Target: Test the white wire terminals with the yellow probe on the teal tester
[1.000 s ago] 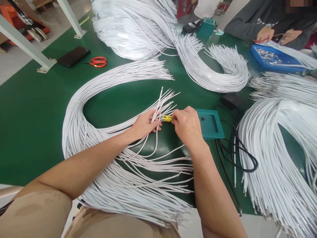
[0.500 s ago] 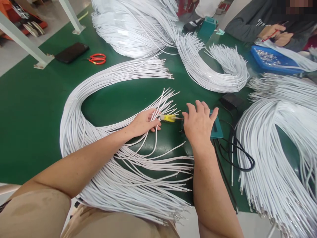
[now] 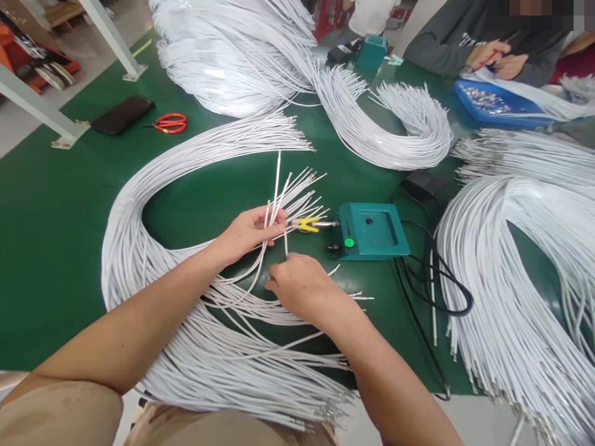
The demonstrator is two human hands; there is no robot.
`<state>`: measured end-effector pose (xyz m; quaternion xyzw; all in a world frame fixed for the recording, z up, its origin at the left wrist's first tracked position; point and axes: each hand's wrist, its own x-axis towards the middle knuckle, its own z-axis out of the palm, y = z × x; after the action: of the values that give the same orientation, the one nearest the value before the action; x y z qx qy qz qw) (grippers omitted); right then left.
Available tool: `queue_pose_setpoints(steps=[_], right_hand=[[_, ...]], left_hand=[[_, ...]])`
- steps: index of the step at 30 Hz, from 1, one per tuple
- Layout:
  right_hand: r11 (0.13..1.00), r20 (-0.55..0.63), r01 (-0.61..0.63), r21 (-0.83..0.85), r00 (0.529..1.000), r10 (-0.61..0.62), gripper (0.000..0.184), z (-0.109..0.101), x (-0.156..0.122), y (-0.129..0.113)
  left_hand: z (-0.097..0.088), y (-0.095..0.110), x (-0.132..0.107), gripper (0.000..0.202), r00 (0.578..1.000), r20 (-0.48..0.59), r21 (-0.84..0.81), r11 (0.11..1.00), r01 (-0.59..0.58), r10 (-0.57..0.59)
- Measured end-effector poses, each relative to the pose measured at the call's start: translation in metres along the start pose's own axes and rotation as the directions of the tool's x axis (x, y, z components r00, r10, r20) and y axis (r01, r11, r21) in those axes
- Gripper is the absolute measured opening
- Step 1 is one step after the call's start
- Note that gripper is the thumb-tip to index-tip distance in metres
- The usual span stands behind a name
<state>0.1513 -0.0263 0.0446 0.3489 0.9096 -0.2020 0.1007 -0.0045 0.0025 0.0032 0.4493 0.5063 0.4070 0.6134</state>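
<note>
Wires (image 3: 277,173): white, slender, metal-tipped; a few upright in the left hand (image 3: 253,232), the rest bundled in a curve on the green counter (image 3: 56,248). Clip (image 3: 307,224): yellow, at the left fingertips, metal shank leading to the box (image 3: 356,217). Box: teal, shallow recess, bright green button (image 3: 349,243). Tray (image 3: 504,120): blue, holding small shiny pieces (image 3: 486,99). Left hand: thumb and fingers pinching wires. Right hand (image 3: 300,282): lower, back upward, fingers curled on one wire.
</note>
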Motion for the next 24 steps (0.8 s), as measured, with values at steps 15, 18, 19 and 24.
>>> queue_pose_setpoints(steps=[15, 18, 19, 24], right_hand=[[0.295, -0.324, 0.183, 0.938, 0.766, 0.555, 0.025, -0.016, 0.014, 0.049], [0.313, -0.32, 0.176, 0.933, 0.802, 0.504, 0.021, -0.014, 0.017, 0.042], [0.318, -0.324, 0.181, 0.931, 0.811, 0.487, 0.021, -0.014, 0.018, 0.041], [0.141, -0.264, 0.224, 0.964, 0.857, 0.443, 0.022, -0.012, 0.022, 0.041]], left_hand=[[0.012, -0.001, -0.007, 0.027, 0.982, 0.188, -0.153, 0.987, 0.052, -0.023], [0.014, -0.002, -0.004, 0.026, 0.991, 0.132, -0.266, 0.964, 0.008, 0.028], [0.014, -0.003, -0.003, 0.029, 0.994, 0.107, -0.275, 0.962, -0.007, 0.038], [0.014, -0.004, -0.001, 0.037, 0.995, 0.026, -0.267, 0.96, -0.084, 0.094]])
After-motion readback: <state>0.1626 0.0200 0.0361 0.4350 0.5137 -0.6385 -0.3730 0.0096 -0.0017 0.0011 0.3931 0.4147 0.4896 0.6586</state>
